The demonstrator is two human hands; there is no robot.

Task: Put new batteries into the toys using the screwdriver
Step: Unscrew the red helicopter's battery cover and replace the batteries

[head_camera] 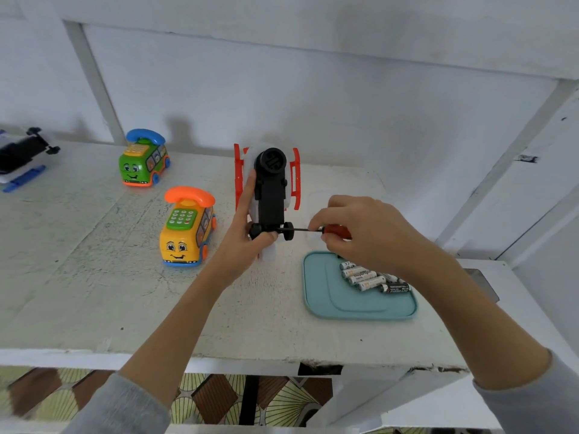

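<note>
At centre of frame, above the white table (94, 292), a toy helicopter (270, 189) with white body, black underside and red skids is held underside toward the camera, nose end up. Left hand (247, 233) grips it from the left side and below: thumb laid along the white flank, fingers curled round the lower end at the black wheel axle. Right hand (360, 230) pinches a red-handled screwdriver (326, 230), fingers closed round the handle and upper shaft; the thin black shaft lies roughly level, pointing left, its tip at the lower end of the helicopter's black panel just beside the right wheel. Whether the tip sits in a screw cannot be told. Lower right of the toy, a teal tray (332, 296) rests on the table, holding a cluster of AA batteries (369, 278) in its upper right part, partly hidden by the right wrist. Left of centre stands a yellow bus phone toy (186, 233) with orange handset and green keypad, face toward the camera. Further up and left stands a green bus phone toy (143, 161) with blue handset, well apart from the yellow one. At far left edge lies another toy helicopter (22, 158), black underside up, with blue skids, partly cut off. Grey sleeves (125, 405) show at the bottom.
</note>
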